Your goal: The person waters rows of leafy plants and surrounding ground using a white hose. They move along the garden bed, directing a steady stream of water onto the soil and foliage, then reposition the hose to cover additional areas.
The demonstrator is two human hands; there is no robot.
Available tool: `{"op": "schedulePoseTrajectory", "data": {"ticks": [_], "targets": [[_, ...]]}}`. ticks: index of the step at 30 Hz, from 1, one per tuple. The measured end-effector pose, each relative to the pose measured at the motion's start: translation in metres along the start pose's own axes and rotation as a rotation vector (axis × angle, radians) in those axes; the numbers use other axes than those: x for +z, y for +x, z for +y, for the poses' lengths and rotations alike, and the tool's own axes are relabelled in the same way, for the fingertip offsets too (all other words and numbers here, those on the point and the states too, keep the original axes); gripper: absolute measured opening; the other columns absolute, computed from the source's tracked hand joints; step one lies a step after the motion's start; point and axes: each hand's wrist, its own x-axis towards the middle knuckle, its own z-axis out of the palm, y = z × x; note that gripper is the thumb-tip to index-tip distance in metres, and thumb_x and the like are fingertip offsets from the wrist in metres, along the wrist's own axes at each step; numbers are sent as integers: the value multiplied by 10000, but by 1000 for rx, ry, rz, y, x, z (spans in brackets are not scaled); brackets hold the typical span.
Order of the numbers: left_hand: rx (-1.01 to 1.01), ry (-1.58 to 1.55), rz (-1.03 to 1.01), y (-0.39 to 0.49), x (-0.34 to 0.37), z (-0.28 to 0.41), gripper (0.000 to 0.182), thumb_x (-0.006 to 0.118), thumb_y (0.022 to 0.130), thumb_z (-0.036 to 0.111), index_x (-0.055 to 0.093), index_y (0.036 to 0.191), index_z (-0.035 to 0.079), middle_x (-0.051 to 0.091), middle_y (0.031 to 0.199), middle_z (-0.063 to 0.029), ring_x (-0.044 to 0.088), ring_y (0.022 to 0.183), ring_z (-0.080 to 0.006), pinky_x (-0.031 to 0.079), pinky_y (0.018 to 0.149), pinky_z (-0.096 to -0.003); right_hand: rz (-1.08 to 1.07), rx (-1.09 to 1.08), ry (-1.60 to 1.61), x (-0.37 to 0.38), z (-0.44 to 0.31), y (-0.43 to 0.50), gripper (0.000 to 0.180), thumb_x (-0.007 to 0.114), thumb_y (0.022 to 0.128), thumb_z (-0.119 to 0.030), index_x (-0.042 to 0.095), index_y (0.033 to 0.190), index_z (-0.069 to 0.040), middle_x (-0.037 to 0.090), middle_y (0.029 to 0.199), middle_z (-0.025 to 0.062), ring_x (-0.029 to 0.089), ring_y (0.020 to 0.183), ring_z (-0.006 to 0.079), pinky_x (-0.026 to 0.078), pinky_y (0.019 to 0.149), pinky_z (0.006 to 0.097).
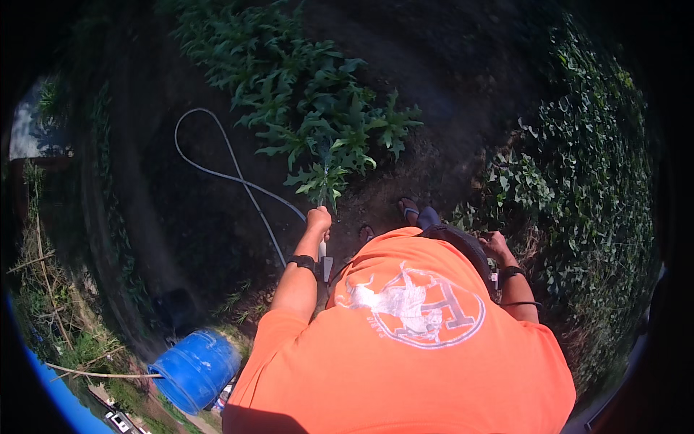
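In the middle of the view, my left hand (319,221) grips the end of a grey garden hose (239,179). A thin stream of water (326,168) runs from it onto leafy green plants (325,130) with lobed leaves. The hose makes a loop on the dark soil to the left and passes back behind my forearm. My right hand (494,247) hangs by my right hip with its fingers curled, beside a dark pouch or garment (461,244); whether it holds anything is hidden.
A blue plastic barrel (198,369) lies tilted at lower left, with a long pole (103,374) at its mouth. Dense climbing vines (591,163) stand along the right. My sandalled feet (409,209) are on bare soil. Dry sticks (43,260) and brush line the far left.
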Motion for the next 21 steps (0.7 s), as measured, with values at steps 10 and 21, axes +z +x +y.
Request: {"op": "schedulePoseTrajectory", "data": {"ticks": [10,21], "targets": [[24,181,-73,-4,20,18,477,381,1019,377,574,793,3,538,563,-111,518,421,-247,423,405,-428,100,8,-7,10,20,1,306,747,882,-252,725,996,32,741,917,196,723,872,300,549,763,408],[26,160,-85,-2,30,28,463,397,998,354,554,758,-9,537,565,-139,518,422,-269,422,408,-436,44,-3,-20,-15,10,12,328,725,831,-290,693,830,37,698,787,204,688,743,302,542,694,409]]}}
